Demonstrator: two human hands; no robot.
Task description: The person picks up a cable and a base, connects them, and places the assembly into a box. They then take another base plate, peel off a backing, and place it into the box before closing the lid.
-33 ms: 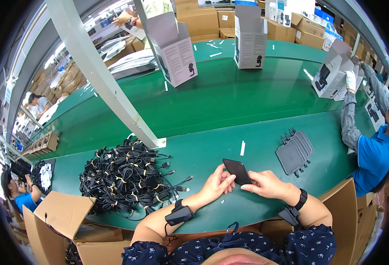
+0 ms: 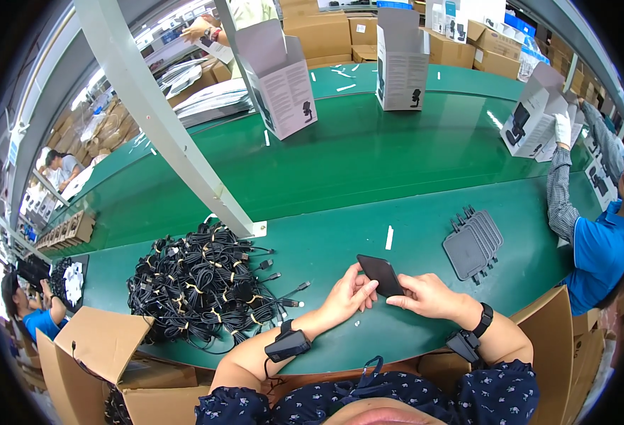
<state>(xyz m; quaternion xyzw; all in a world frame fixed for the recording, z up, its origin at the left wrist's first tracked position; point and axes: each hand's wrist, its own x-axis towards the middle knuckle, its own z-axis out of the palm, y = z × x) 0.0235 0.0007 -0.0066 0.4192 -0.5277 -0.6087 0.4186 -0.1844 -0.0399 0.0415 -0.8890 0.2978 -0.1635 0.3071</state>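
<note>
Between my hands, above the green table (image 2: 326, 244), a flat black phone-shaped slab (image 2: 380, 275) is held at a tilt. My left hand (image 2: 349, 294) grips its left and lower edge between thumb and fingers. On its lower right side, my right hand (image 2: 425, 294) has closed, thumb in front and the other fingers partly hidden. To the right lies a row of overlapping grey plastic plates (image 2: 472, 244) with small tabs. A large heap of black cables (image 2: 205, 283), bundled with tan bands, lies left of my left hand. A white paper strip (image 2: 389, 238) rests beyond the slab.
Open printed boxes (image 2: 287, 99) stand on the green conveyor (image 2: 368, 156) beyond the table. A slanted metal post (image 2: 170, 134) rises behind the cables. Open cardboard cartons (image 2: 99, 343) flank me. At right, a co-worker in blue (image 2: 599, 248) holds a box with a gloved hand.
</note>
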